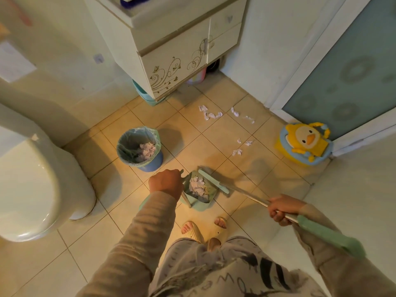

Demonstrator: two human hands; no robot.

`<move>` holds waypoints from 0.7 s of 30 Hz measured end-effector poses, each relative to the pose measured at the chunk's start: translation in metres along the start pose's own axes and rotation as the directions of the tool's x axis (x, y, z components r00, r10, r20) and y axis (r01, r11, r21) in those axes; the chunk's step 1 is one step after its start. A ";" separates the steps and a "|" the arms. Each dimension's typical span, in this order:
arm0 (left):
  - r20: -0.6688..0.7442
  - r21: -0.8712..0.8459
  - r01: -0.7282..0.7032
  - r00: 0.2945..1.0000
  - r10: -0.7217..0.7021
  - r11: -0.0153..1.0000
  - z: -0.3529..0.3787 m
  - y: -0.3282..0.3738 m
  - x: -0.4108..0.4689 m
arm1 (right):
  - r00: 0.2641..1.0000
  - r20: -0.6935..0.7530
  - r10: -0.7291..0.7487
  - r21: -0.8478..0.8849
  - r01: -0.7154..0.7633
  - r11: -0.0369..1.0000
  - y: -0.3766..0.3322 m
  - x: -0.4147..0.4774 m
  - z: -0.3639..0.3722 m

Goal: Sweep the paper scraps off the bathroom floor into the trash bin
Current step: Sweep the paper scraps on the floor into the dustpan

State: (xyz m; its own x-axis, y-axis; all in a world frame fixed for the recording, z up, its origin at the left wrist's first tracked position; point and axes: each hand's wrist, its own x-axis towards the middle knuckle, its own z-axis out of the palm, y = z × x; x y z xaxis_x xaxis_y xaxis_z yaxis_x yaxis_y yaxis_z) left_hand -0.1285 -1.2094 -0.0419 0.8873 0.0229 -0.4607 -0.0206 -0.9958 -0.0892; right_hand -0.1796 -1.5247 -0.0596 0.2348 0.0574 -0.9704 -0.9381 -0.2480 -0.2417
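Observation:
My left hand (166, 182) grips the top of the handle of a green dustpan (198, 200) that holds a pile of crumpled paper scraps (198, 186). My right hand (282, 207) grips the metal pole of a broom (246, 195); its green head (213, 181) lies across the pan's far rim. A blue trash bin (140, 148) with a green liner stands to the left of the pan, with white paper in it. More scraps lie on the tiles farther off: one cluster (209, 114), another (242, 115), and a nearer few (241, 146).
A white toilet (32, 185) fills the left side. A decorated vanity cabinet (171, 61) stands at the back. A yellow duck potty (305, 143) sits at the right by a frosted glass door (342, 78). My slippered feet (203, 229) are just behind the dustpan.

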 end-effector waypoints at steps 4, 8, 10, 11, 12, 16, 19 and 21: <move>-0.038 0.000 -0.043 0.998 0.043 0.999 0.001 -0.009 0.001 | 0.999 -0.024 -0.030 0.140 0.033 0.990 0.014 0.001 0.017; -0.081 0.048 -0.100 0.991 0.103 0.994 -0.002 -0.012 0.003 | 0.996 -0.083 -0.038 0.257 0.058 0.965 0.020 0.010 0.024; -0.098 0.062 -0.134 0.985 0.140 0.989 -0.007 -0.006 0.009 | 0.990 -0.127 -0.062 0.263 0.093 0.960 0.022 0.015 0.022; -0.098 0.066 -0.145 0.984 0.151 0.987 -0.011 -0.002 0.013 | 0.988 -0.143 -0.062 0.268 0.099 0.958 0.022 0.016 0.022; -0.097 0.071 -0.154 0.982 0.160 0.986 -0.016 0.002 0.018 | 0.986 -0.155 -0.060 0.275 0.101 0.956 0.023 0.016 0.021; -0.086 0.080 -0.192 0.976 0.199 0.978 -0.031 0.023 0.034 | 0.973 -0.219 -0.071 0.322 0.141 0.936 0.027 0.018 0.009; -0.077 0.084 -0.217 0.972 0.223 0.973 -0.042 0.040 0.046 | 0.970 -0.234 -0.071 0.338 0.150 0.929 0.022 0.019 -0.006; -0.075 0.084 -0.224 0.970 0.230 0.971 -0.049 0.056 0.054 | 0.967 -0.247 -0.065 0.349 0.151 0.925 0.015 0.019 -0.022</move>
State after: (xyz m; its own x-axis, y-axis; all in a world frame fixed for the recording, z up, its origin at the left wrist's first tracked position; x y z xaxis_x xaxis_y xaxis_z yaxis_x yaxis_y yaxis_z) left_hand -0.0592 -1.2678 -0.0280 0.8909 -0.2133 -0.4010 -0.2568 -0.9647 -0.0575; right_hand -0.1839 -1.5489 -0.0815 0.3509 -0.1671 -0.9214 -0.9210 0.1163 -0.3718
